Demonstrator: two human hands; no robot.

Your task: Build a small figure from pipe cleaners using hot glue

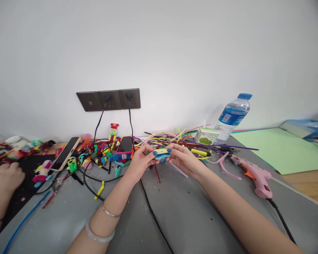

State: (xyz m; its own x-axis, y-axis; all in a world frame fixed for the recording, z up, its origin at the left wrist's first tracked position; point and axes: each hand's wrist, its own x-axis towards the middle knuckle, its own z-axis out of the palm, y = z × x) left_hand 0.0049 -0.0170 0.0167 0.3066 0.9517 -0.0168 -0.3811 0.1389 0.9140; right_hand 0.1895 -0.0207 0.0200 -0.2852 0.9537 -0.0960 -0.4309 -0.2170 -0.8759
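Since the small yellow-and-blue piece [163, 154] looks like soft, bendable craft stuff, it is probably very light and likelier to squash than slip. The left hand [141, 162] and right hand [184, 161] both pinch it, one at each end, above the grey table [190, 215], just nearer than the strips [159, 135]; those ends seem the best hold, pressed lightly.

free table [190, 225] between cord [154, 216] and right forearm [235, 208]; glue gun [261, 178] blocks beyond.

Strips [164, 136] behind craft piece [162, 154], glue gun [260, 178] right, 2 phones [65, 154] [125, 144] left, bottle [233, 113] behind box [207, 137]
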